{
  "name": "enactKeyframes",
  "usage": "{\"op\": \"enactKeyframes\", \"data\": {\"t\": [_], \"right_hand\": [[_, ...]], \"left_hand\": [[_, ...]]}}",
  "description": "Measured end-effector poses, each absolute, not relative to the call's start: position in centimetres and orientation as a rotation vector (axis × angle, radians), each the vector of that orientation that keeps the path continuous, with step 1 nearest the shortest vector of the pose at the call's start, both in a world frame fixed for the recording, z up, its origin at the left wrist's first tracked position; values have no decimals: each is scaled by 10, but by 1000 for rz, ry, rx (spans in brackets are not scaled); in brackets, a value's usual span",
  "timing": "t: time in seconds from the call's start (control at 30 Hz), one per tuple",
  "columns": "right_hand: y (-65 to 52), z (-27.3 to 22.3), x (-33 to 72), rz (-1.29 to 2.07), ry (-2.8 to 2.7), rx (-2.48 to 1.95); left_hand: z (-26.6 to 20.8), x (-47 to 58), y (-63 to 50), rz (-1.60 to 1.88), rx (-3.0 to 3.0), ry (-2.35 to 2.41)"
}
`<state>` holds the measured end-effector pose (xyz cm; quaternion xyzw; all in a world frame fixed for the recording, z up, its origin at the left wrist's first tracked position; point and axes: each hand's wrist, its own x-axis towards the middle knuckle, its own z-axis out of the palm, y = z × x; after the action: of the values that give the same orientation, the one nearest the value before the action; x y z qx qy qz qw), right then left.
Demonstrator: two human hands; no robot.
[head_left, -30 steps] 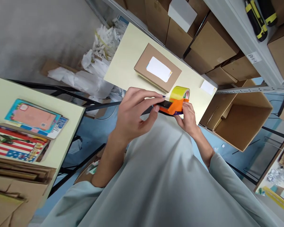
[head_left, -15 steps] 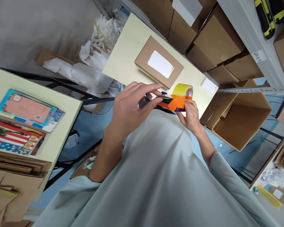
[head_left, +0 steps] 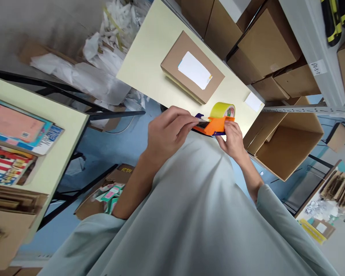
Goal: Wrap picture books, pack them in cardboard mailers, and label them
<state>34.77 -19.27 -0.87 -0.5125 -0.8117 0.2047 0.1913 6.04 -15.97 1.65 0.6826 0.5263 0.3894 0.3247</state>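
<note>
My right hand [head_left: 232, 138] is wrapped around an orange tape dispenser [head_left: 215, 125] with dark blue parts. A roll of yellow packing tape [head_left: 222, 109] sits on the dispenser's far side, its printed core facing right. My left hand [head_left: 171, 130] is closed in a pinch at the dispenser's front end, thumb against fingers. A thin pale strip, which looks like the tape's loose end, shows at the fingertips; the fingers partly hide it. Beyond both hands, a closed brown cardboard box [head_left: 172, 53] with a white label [head_left: 194, 70] lies on the cream table [head_left: 143, 50].
An open carton [head_left: 290, 145] stands right of the table. Shelves with brown boxes [head_left: 270, 42] rise behind it. On the left, another table [head_left: 71, 126] holds books [head_left: 14, 122] and flattened cardboard [head_left: 14, 207]. White packing scrap [head_left: 94, 76] is heaped beyond it.
My left hand's fingers have come together from a looser, spread pose into a pinch at the dispenser's front. My right hand keeps its hold. The view has shifted slightly.
</note>
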Motion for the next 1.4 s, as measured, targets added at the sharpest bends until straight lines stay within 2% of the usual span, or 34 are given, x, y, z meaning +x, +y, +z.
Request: {"op": "enactKeyframes", "data": {"t": [0.17,0.4,0.5,0.6,0.83,1.1,1.4], "right_hand": [[-200,-34,374,657,-2347,-1575],[-216,-102,429,793,-2314,-2000],[-212,-136,429,777,-2293,-2119],[-205,-165,423,687,-2296,-2193],[-199,-197,405,468,-2344,-2298],[-201,-203,385,310,-2343,-2277],[-206,-195,377,475,-2207,-2353]], "left_hand": [[-37,59,-159,1073,1624,1421],[-165,59,-143,1108,1320,1532],[-211,80,-127,1104,1218,1535],[-237,99,-113,1142,1164,1556],[-249,114,-101,1177,1101,1647],[-248,150,-83,1269,522,1602],[-249,166,-67,1310,55,1589]]}}
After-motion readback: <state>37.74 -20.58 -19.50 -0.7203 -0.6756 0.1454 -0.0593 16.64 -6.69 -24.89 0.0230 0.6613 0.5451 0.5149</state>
